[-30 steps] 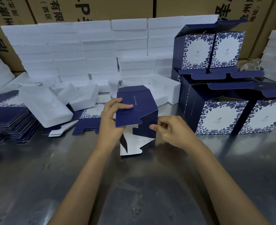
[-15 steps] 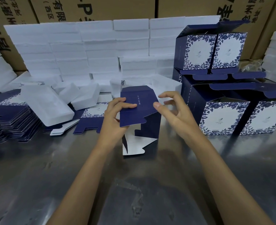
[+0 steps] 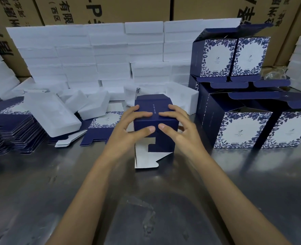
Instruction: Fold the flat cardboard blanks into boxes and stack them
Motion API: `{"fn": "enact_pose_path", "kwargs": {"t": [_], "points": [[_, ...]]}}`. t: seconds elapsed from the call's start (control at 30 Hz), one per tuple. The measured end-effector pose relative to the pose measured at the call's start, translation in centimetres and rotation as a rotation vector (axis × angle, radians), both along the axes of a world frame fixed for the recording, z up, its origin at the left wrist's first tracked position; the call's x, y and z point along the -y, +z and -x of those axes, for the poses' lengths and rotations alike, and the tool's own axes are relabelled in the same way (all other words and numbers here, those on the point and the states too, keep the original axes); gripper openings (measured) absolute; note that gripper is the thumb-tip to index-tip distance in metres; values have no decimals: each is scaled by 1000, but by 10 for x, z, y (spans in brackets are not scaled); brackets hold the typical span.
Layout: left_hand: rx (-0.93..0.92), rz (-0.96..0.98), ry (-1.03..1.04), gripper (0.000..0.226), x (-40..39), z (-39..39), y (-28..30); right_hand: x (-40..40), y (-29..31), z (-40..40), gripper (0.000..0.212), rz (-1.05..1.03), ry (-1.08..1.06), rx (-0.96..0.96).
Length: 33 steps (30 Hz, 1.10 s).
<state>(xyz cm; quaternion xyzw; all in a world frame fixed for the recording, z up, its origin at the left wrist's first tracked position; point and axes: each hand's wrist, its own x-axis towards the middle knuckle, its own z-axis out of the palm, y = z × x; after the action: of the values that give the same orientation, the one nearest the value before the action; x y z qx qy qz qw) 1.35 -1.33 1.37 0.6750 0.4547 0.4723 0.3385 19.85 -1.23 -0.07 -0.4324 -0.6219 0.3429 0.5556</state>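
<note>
The half-made box (image 3: 155, 124) stands on the metal table (image 3: 163, 200), straight in front of the person, and everything else seems arranged around it for reach. To the left of the box lies the pile of flat blanks (image 3: 11, 131), close enough to pull the next one without stretching. To its right sit the finished boxes (image 3: 243, 128), two rows high with their lids open, so a completed one probably only has to travel a short way to join them. Behind the box rises a wall of white foam blocks (image 3: 93, 59), with a few loose foam trays (image 3: 49, 117) between it and the blanks.

The box stands on end with its dark blue closed face up and a white flap (image 3: 146, 160) lying out on the table toward the person, most likely so the upper flaps can be pushed home against the table's resistance.

The left hand (image 3: 128, 128) is spread, fingers fairly straight and lying on the top face, thumb on the near side panel. The right hand (image 3: 178, 126) mirrors it, fingers spread over the top right edge, thumb on the front. Their fingertips nearly meet at the middle seam. Neither pinches anything; both appear to press flat, seating the closure.
</note>
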Motion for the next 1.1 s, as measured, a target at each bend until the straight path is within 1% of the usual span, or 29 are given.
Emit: {"fn": "enact_pose_path", "kwargs": {"t": [0.03,0.1,0.2,0.33,0.43,0.57,0.73,0.83,1.0,1.07,1.1], "points": [[68,-24,58,36,0,-7,-3,-1,0,1,27,-5,6,-28],[140,-52,130,26,0,-18,-8,-1,-1,2,27,10,28,-82],[179,-70,159,23,0,-21,-10,-1,-2,5,25,24,14,-108],[215,-88,185,21,2,-24,-10,-2,-5,14,15,-12,-56,-94],[199,-73,180,19,2,-22,-7,-2,-4,15,14,-15,-54,-91],[174,1,138,18,-1,-6,-3,0,-1,4,21,11,24,-96],[117,-24,151,16,-2,-3,-1,1,0,5,20,22,3,-102],[80,-8,99,18,-4,3,0,2,3,1,23,23,25,-62],[55,-43,127,18,-3,2,0,0,2,-5,26,6,49,-14],[40,-56,135,19,-1,3,0,-1,1,-11,39,68,107,-33],[31,-61,143,20,-1,4,1,-2,-1,-15,50,136,136,-96]]}}
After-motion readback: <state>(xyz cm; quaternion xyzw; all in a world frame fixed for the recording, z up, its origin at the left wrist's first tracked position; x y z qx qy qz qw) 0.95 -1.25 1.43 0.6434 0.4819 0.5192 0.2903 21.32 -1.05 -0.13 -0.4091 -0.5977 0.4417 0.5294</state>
